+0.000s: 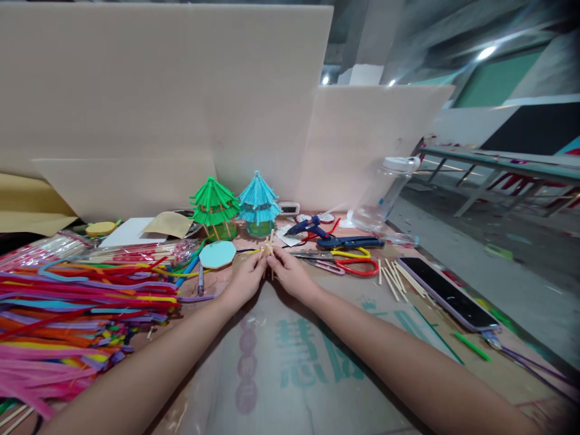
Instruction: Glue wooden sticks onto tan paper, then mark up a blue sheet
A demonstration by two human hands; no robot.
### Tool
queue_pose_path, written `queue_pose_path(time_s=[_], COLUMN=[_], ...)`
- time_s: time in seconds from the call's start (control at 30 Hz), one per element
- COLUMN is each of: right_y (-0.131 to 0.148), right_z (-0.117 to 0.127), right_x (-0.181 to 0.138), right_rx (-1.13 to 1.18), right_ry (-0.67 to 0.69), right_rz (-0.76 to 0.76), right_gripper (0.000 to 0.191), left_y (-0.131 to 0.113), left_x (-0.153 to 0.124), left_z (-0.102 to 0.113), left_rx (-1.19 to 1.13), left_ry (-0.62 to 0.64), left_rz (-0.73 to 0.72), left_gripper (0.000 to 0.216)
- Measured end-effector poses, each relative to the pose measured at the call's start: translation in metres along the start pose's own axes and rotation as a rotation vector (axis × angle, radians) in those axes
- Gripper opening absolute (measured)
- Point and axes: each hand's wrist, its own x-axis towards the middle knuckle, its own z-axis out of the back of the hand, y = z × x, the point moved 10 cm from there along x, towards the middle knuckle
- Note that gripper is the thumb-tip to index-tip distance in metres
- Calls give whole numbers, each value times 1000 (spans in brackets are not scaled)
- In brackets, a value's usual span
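Both my hands meet at the middle of the table around a small bundle of short wooden sticks (pixel 269 244). My left hand (pixel 248 275) has its fingers closed on the bundle from the left. From the right, my right hand (pixel 290 273) pinches it as well. Some stick ends poke out above and below the fingers; how they are joined is hidden. Just behind stand two little pavilion models, one with a green roof (pixel 214 202) and one with a blue roof (pixel 258 199). A light-blue octagonal piece (pixel 217 255) lies left of my left hand.
Colourful pipe cleaners (pixel 81 308) heap up at left. To the right are a blue glue gun (pixel 308 227), red-and-yellow-handled scissors (pixel 357 266), loose sticks (pixel 393 278), a phone (pixel 448 293) and a clear bottle (pixel 380 193). White boards (pixel 158 90) stand behind.
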Motion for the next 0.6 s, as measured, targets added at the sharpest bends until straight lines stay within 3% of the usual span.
queue_pose_path(time_s=[0.37, 0.5, 0.6], right_y=[1, -17, -32], right_z=[-2, 27, 51], right_x=[0, 7, 10], right_rx=[175, 279, 317], right_ry=[-53, -166, -222], right_rz=[-21, -96, -145], right_gripper=[17, 33, 37], left_y=[-19, -17, 3], left_x=[-10, 8, 27], left_z=[-10, 14, 45], left_rx=[485, 656, 785], left_ry=[24, 130, 166], left_rz=[-106, -148, -105], left_gripper=[34, 27, 32])
